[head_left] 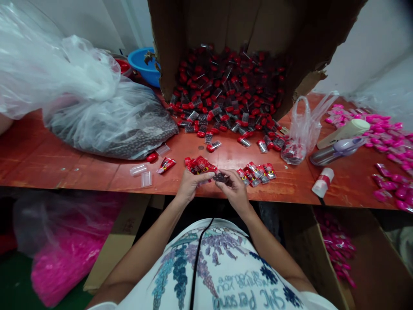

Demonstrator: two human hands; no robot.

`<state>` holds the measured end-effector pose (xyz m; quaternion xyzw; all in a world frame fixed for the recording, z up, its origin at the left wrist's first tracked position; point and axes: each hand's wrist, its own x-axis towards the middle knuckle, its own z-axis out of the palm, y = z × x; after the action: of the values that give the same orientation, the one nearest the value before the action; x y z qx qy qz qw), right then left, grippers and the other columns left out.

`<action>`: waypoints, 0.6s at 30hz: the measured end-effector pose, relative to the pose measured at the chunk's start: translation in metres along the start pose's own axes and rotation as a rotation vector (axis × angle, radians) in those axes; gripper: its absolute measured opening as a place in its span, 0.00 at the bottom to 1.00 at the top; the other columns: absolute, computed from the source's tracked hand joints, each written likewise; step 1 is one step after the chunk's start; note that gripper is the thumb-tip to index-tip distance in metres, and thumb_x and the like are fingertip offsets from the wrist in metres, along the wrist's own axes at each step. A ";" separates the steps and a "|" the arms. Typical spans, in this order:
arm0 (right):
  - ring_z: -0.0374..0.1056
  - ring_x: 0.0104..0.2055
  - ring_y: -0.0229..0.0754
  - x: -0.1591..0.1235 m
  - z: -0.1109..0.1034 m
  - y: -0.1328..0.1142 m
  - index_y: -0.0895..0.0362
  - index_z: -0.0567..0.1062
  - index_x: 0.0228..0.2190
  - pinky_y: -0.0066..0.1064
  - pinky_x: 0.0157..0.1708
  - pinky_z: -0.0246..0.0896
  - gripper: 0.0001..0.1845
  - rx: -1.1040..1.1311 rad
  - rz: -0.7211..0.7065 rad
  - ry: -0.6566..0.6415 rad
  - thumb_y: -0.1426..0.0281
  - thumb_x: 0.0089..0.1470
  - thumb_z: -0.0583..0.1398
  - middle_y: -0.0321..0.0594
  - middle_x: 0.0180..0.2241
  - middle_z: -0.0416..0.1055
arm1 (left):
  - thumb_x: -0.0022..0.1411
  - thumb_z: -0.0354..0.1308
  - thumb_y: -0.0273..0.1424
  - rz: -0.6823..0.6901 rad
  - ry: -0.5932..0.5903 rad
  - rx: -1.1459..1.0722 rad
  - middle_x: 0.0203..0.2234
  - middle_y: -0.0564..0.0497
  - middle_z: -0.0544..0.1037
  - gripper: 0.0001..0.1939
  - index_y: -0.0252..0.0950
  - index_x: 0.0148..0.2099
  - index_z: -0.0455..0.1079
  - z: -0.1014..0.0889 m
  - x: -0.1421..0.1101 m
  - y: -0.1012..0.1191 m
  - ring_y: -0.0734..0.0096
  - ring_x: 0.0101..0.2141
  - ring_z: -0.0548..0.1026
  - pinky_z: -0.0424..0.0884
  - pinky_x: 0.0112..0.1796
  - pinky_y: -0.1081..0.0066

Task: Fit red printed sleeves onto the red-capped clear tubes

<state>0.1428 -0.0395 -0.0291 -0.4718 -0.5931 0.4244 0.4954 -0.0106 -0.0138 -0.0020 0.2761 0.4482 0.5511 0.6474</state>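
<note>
Above the table's front edge my two hands meet. My left hand is closed on red printed wrappers with a swirl pattern. Fingers of my right hand pinch a small clear container of dark beads, which touches the wrappers' right end. Just right of that hand lies a small group of red-labelled bead containers. One red wrapper rests to the left, near empty clear tubes and a red cap.
Behind my hands a torn cardboard box lies open toward me, spilling red-capped containers. A plastic bag of dark beads fills the left. At right are a small plastic bag, a purple-lidded bottle and pink pieces.
</note>
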 end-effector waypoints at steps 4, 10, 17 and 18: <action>0.69 0.39 0.41 -0.002 0.005 0.003 0.50 0.71 0.47 0.32 0.34 0.70 0.21 0.200 0.150 -0.022 0.67 0.49 0.63 0.38 0.40 0.70 | 0.38 0.71 0.28 0.016 -0.017 0.147 0.26 0.50 0.78 0.17 0.32 0.34 0.74 -0.002 0.002 -0.002 0.69 0.26 0.75 0.71 0.28 0.73; 0.69 0.41 0.42 -0.005 0.012 0.006 0.51 0.74 0.44 0.34 0.40 0.69 0.20 0.217 0.159 0.086 0.67 0.46 0.65 0.39 0.40 0.70 | 0.37 0.71 0.32 0.079 0.058 0.306 0.18 0.54 0.74 0.14 0.32 0.27 0.72 0.002 0.004 -0.003 0.75 0.19 0.69 0.64 0.20 0.77; 0.70 0.38 0.39 -0.009 0.017 0.005 0.52 0.71 0.44 0.31 0.36 0.70 0.21 0.353 0.208 0.100 0.68 0.46 0.65 0.37 0.39 0.69 | 0.37 0.71 0.27 0.049 -0.020 0.129 0.25 0.51 0.78 0.15 0.32 0.30 0.73 0.003 0.000 -0.006 0.69 0.27 0.75 0.72 0.32 0.70; 0.70 0.37 0.38 -0.009 0.018 0.005 0.52 0.70 0.45 0.31 0.35 0.70 0.22 0.381 0.210 0.097 0.68 0.46 0.65 0.36 0.39 0.69 | 0.36 0.71 0.27 0.048 -0.015 0.129 0.24 0.52 0.77 0.15 0.31 0.30 0.73 0.004 -0.001 -0.006 0.69 0.26 0.75 0.72 0.31 0.71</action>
<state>0.1264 -0.0481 -0.0378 -0.4488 -0.4253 0.5547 0.5568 -0.0046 -0.0157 -0.0054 0.3321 0.4710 0.5344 0.6183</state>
